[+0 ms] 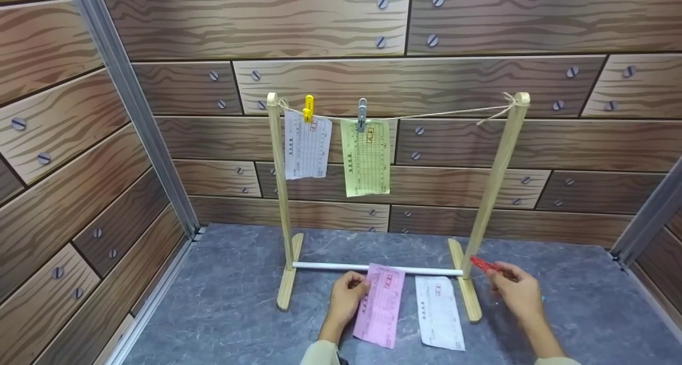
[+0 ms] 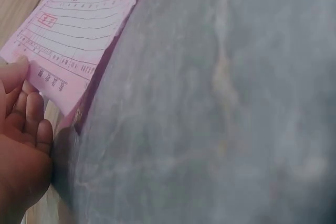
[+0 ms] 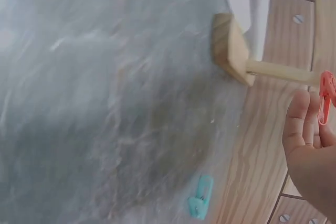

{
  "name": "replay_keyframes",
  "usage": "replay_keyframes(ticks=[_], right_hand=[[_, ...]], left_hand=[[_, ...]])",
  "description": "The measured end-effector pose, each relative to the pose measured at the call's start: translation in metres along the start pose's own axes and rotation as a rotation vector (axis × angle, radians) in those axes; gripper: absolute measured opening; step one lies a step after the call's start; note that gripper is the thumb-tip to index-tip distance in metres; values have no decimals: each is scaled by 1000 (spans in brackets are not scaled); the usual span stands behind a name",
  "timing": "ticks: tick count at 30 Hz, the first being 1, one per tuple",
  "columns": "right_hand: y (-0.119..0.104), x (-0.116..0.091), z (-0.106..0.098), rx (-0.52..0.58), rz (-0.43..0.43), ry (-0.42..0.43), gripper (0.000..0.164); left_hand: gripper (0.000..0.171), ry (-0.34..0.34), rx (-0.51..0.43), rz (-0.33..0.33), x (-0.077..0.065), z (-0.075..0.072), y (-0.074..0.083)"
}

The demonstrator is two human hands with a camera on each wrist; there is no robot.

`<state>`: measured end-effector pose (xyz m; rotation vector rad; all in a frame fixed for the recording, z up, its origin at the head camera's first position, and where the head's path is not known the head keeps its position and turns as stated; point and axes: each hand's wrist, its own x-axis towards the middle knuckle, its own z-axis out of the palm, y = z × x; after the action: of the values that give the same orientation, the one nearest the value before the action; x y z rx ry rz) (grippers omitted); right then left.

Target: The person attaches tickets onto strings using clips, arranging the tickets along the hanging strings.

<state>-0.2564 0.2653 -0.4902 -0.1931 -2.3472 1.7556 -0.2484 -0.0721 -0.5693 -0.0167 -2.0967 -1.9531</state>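
Note:
Between thumb and fingers my left hand (image 1: 346, 297) pinches the left edge of a pink paper slip (image 1: 380, 306), lifted partly off the table in the left wrist view. My right hand (image 1: 517, 290) holds a red clothespin (image 1: 484, 264) by one end, beside the foot of the right post. A white slip (image 1: 440, 313) lies on the table between the hands. On the string (image 1: 442, 113) hang another white slip (image 1: 307, 146) under a yellow clothespin (image 1: 308, 109) and a yellow-green slip (image 1: 366, 160) under a grey clothespin (image 1: 362, 114).
The wooden stand has a left post (image 1: 281, 189), a right post (image 1: 495, 189) and a white crossbar (image 1: 330, 267) low between its feet. A teal clothespin (image 3: 200, 196) lies on the grey table (image 1: 213, 301), right of the stand. Wood-patterned walls (image 1: 319, 29) enclose the back and sides.

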Motion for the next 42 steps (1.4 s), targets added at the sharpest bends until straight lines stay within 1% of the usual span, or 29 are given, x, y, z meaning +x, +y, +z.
replay_keyframes(ticks=[2, 5, 8, 11, 12, 13, 15, 16, 18, 21, 24, 25, 28, 30, 31, 34, 36, 39, 40, 42], right_hand=[[-3, 0, 0, 30, 30, -5, 54], [-6, -2, 1, 80, 41, -4, 53], [-8, -4, 2, 168, 40, 0, 39], [-10, -6, 2, 253, 41, -8, 21], [-10, -6, 2, 286, 44, -14, 19], [-9, -5, 1, 316, 41, -21, 20], [-5, -2, 1, 371, 19, -38, 20], [-3, 0, 1, 403, 1, -55, 22], [10, 9, 0, 516, -65, -112, 23], [17, 14, -1, 569, -109, -175, 23], [15, 14, 0, 590, -107, -183, 22], [8, 10, 0, 556, -89, -171, 22], [-2, 4, 1, 534, -76, -159, 16], [-10, 1, 2, 532, -74, -162, 16], [-16, -2, 2, 504, -53, -150, 16], [-25, -4, 3, 531, -32, -147, 15], [-28, -4, 3, 535, -25, -153, 15], [-31, -4, 4, 526, -35, -167, 14], [-33, -3, 5, 521, -41, -169, 15], [-35, -3, 7, 508, -55, -174, 23]], left_hand=[[4, 4, -5, 7, 0, -1, -2], [5, 3, -15, 24, -1, 0, -2], [5, 2, -17, 18, -3, 0, -3], [5, 5, -16, 1, -4, -1, -2], [5, 8, -14, -3, -4, -1, -2], [5, 10, -15, -9, -4, -1, -1], [5, 15, -13, -8, -4, -1, 0], [6, 18, -16, -1, -5, -1, 1], [5, 28, -12, 6, -6, 0, 4], [6, 39, -16, 7, -9, 0, 15], [4, 48, -36, -14, -11, -3, 27], [4, 51, -47, -23, -11, -3, 29], [5, 68, -65, -54, -5, -4, 25], [7, 77, -70, -70, 0, -4, 18], [7, 81, -68, -78, 2, -4, 15], [4, 83, -65, -95, 7, -4, 11], [4, 85, -65, -98, 8, -3, 12], [9, 91, -75, -101, 9, -2, 16], [10, 95, -75, -99, 9, -2, 17], [8, 100, -75, -86, 10, -1, 22]])
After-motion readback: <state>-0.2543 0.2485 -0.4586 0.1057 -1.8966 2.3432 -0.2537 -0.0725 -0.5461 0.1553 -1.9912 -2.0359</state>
